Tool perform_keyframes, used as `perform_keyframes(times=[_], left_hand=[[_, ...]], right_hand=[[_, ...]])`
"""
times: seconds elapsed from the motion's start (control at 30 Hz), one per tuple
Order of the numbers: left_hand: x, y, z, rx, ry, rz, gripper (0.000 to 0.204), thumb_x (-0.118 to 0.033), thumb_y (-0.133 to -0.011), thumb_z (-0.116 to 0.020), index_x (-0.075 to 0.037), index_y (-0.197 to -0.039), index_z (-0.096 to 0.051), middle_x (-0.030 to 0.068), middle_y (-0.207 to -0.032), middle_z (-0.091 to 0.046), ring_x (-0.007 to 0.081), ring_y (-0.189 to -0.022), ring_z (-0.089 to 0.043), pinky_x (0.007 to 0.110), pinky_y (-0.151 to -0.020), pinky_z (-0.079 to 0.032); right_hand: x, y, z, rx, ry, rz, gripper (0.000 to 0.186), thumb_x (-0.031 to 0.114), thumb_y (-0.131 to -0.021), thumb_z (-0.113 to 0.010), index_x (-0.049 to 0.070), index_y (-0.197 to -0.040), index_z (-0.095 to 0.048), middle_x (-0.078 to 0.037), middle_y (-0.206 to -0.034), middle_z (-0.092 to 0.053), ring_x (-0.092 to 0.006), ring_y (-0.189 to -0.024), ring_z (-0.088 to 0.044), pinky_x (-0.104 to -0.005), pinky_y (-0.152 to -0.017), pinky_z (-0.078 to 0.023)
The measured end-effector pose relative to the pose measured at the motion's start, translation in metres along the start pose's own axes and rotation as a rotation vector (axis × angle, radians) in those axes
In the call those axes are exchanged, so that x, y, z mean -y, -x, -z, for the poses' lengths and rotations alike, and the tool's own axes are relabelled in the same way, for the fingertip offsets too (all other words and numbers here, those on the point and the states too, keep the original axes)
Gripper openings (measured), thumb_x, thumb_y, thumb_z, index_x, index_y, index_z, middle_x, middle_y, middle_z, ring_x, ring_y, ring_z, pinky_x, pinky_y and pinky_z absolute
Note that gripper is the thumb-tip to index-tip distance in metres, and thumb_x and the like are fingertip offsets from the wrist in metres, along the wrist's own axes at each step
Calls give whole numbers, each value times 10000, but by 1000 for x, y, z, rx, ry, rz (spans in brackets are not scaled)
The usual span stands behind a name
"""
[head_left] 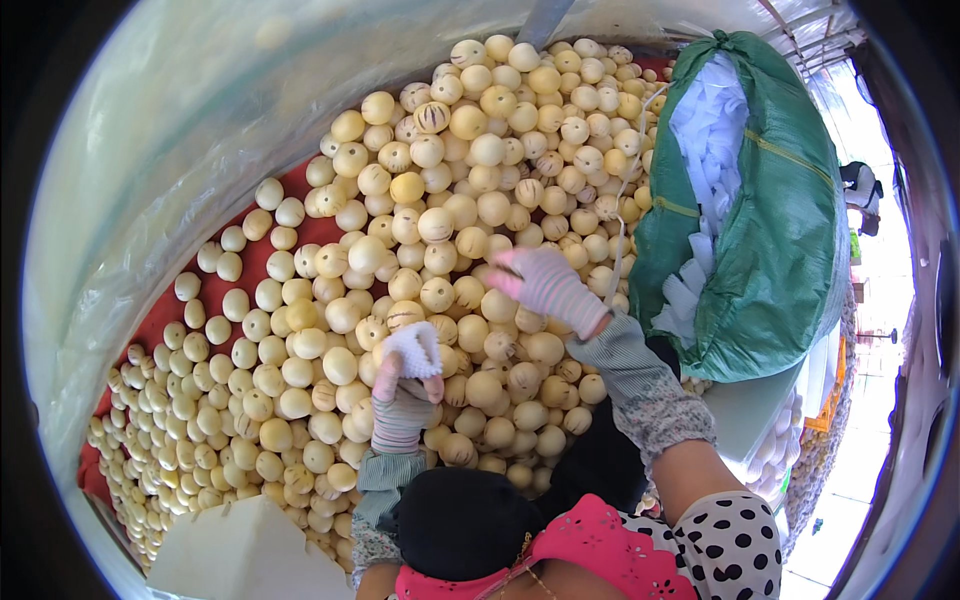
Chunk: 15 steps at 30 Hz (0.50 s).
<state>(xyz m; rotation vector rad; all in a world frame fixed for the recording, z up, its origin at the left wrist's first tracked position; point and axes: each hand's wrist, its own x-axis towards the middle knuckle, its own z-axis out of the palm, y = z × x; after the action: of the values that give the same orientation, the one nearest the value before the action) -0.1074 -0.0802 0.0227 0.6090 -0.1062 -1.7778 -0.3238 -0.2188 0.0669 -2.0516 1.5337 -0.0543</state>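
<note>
A large heap of pale yellow round melons [440, 230] lies on a red cloth [300, 190]. My left hand [402, 405], in a striped glove, holds a white foam net sleeve [413, 348] just above the fruit. My right hand [545, 285], also gloved, reaches out over the heap and rests on or just above a melon; whether it grips one I cannot tell. Both forearms wear patterned sleeves.
A big green sack [770, 230] stuffed with white foam net sleeves [710, 130] stands at the right of the heap. Translucent plastic sheeting [150, 150] rises behind and left. A white box corner [240, 550] sits at the lower left. More wrapped fruit [775, 455] lies at the lower right.
</note>
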Motion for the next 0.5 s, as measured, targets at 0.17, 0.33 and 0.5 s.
perform_keyframes(times=[0.17, 0.33, 0.5], left_hand=[[-17, 9, -15, -88, 61, -63, 490, -426, -854, -591, -27, -1129, -524, 49, -800, -588, 162, -524, -503, 288, -453, -404], [-22, 14, -5, -132, 161, -127, 433, -386, -859, -603, -47, -1119, -533, 40, -836, -588, 160, -541, -520, 288, -438, -407], [-23, 7, -4, -173, 177, -130, 413, -386, -865, -597, -60, -1111, -538, 39, -809, -588, 147, -547, -525, 269, -425, -403]], right_hand=[[26, -73, -27, -283, 85, 239, 498, 520, -822, -564, 109, -1100, -605, -134, -1056, -612, -308, -954, -600, -412, -869, -455], [67, -64, -52, 230, 142, 158, 461, 499, -831, -560, 100, -1053, -627, -110, -1045, -612, -280, -993, -583, -391, -855, -459], [42, 10, -67, -28, 120, 379, 383, 451, -834, -560, 134, -1035, -637, -112, -970, -625, -312, -911, -600, -414, -810, -476]])
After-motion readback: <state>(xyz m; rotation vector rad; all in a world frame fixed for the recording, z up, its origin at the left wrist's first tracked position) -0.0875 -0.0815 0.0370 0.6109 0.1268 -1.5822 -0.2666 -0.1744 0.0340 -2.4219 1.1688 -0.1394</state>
